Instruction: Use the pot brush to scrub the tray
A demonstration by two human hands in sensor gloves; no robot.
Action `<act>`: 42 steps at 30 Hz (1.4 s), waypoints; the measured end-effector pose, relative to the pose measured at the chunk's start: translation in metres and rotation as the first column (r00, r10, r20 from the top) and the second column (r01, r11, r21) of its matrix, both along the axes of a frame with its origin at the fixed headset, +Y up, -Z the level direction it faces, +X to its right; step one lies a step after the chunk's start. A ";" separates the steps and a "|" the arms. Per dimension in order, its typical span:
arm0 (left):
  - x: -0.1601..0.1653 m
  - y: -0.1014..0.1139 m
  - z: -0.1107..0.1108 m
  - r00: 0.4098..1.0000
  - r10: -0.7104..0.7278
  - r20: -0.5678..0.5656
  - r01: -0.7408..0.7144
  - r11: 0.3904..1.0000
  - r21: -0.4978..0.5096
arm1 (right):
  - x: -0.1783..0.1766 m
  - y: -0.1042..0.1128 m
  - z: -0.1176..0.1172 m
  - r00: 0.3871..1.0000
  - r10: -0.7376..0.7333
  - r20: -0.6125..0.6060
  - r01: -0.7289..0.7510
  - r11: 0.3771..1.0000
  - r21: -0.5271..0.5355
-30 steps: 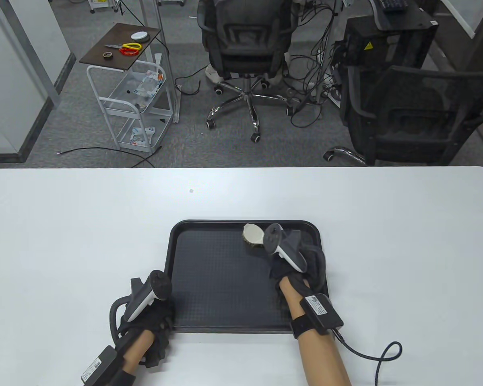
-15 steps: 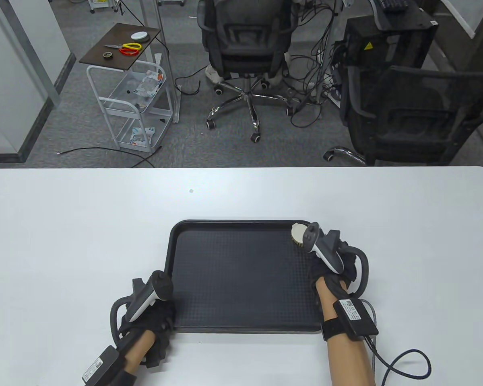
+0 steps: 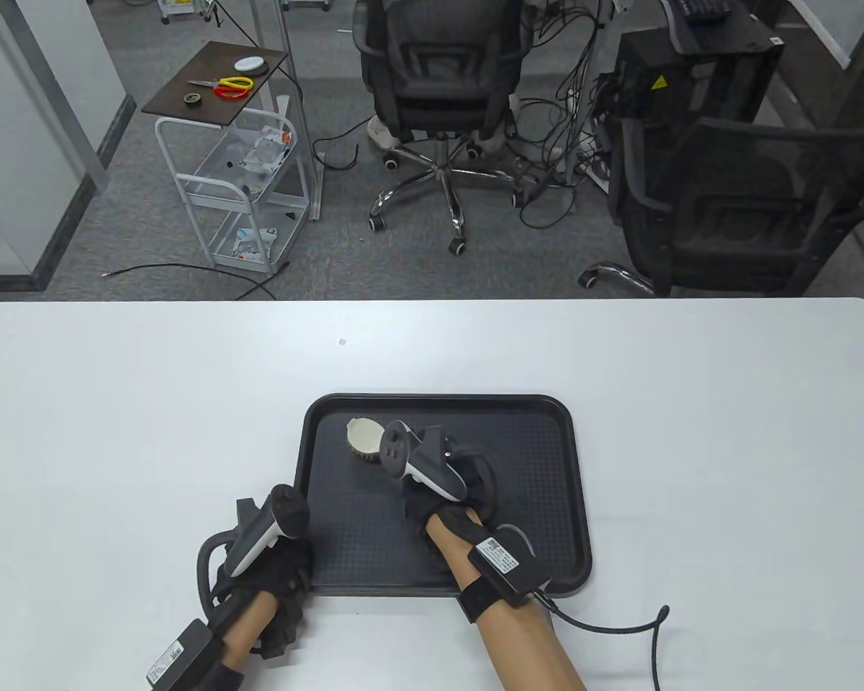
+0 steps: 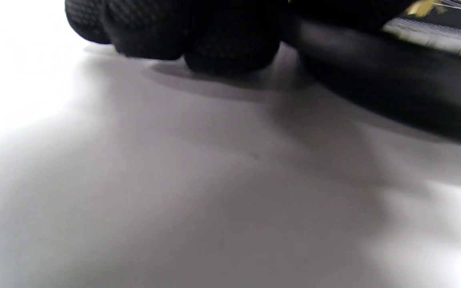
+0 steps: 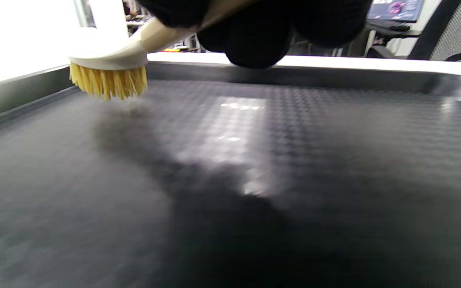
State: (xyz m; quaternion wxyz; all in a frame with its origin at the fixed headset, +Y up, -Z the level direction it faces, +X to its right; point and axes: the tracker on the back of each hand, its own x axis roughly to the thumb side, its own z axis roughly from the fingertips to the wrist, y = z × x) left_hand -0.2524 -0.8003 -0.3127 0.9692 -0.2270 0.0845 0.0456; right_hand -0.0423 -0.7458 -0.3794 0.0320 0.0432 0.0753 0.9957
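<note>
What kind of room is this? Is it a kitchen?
Probably not a kitchen. It looks like an office or lab: swivel office chairs stand on grey carpet, tangled cables hang behind them, and a small cart holds scissors. The tray sits on a plain white table.

one tray (image 3: 579,504), one pot brush (image 3: 363,437), two gloved hands, one white table (image 3: 691,403), two office chairs

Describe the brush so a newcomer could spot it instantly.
On the white table sits one dark tray. In its far left part, just ahead of the right hand that grips its handle, is the brush. It is the only pale thing there: cream head, yellow bristles pointing down.
</note>
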 end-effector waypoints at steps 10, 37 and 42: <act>0.000 0.000 0.000 1.000 0.003 0.001 -0.003 1.000 -0.003 | 0.019 -0.014 -0.001 0.997 -0.061 0.044 0.061 0.998 0.018; -0.001 0.000 0.000 1.000 0.002 0.001 -0.002 1.000 -0.006 | 0.181 0.029 0.011 0.932 0.060 0.357 -0.077 0.996 0.034; -0.001 0.000 0.000 1.000 0.005 0.001 -0.005 1.000 -0.007 | 0.116 0.038 0.018 0.982 0.000 0.186 -0.020 0.994 0.107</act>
